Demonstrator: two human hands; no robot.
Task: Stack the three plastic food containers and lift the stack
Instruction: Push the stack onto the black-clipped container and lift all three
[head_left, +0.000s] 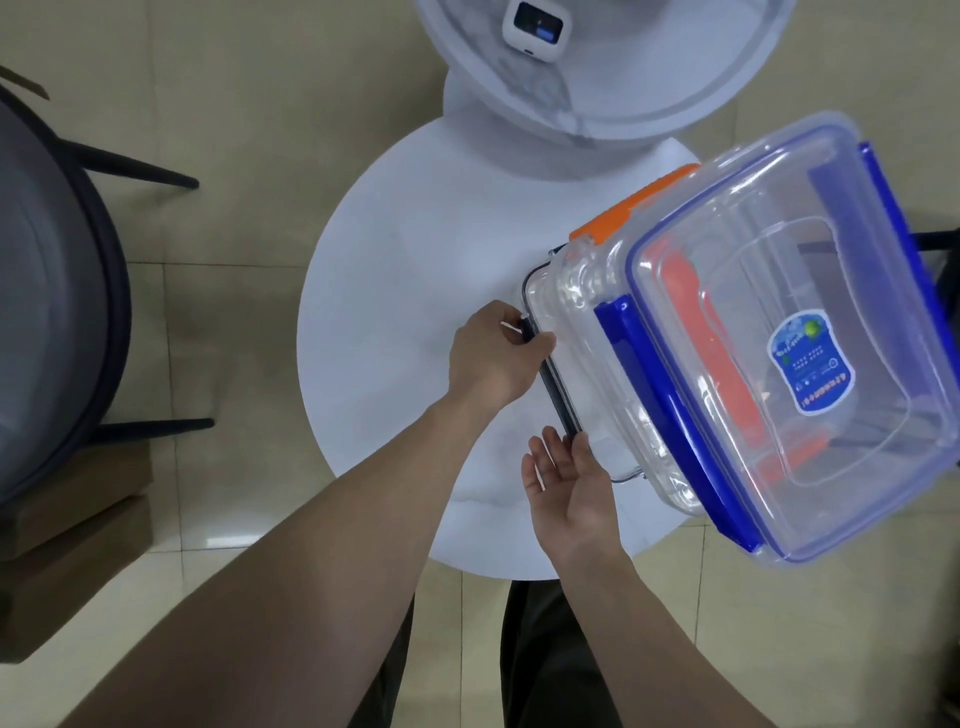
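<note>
stack of three clear, empty plastic food containers (727, 338): light, stiff, slick | left hand (493, 358) fingers pinch the bottom container's dark rim; right hand (569, 483) open, palm up at its near corner | best held low, both sides

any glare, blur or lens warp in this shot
Head view: strong wide-angle warp, so the top container looms large and skewed at the right edge. Soft white glints sit on its clear lid and walls. Lighting is even and diffuse, with only faint shadows on the white table. The hands, left hand and right hand, look reasonably sharp, while the frame corners smear.
</note>
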